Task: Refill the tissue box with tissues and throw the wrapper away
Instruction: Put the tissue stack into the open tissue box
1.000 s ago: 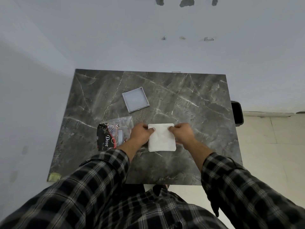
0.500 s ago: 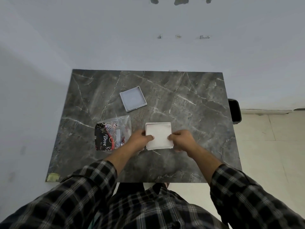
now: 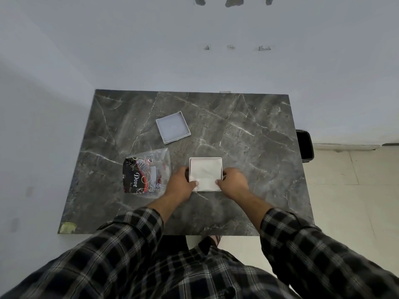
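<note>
A square white tissue box (image 3: 205, 159) stands open on the dark marble table (image 3: 248, 134), filled with white tissues (image 3: 205, 172). My left hand (image 3: 180, 185) grips the box's left side, its thumb resting on the tissues at the near left corner. My right hand (image 3: 234, 183) grips the right side, its thumb on the near right corner. The box's lid (image 3: 173, 130) lies upside down farther back, to the left. The clear and black plastic wrapper (image 3: 145, 172) lies flat just left of my left hand.
A black bin (image 3: 304, 146) stands on the floor beyond the table's right edge. A wall runs behind the table and along its left. A scrap of yellowish tape (image 3: 67, 227) sits at the near left corner.
The tissues have gone down into the box, whose rim now shows all round. My hands slid from the far half of the stack back to its near corners.
</note>
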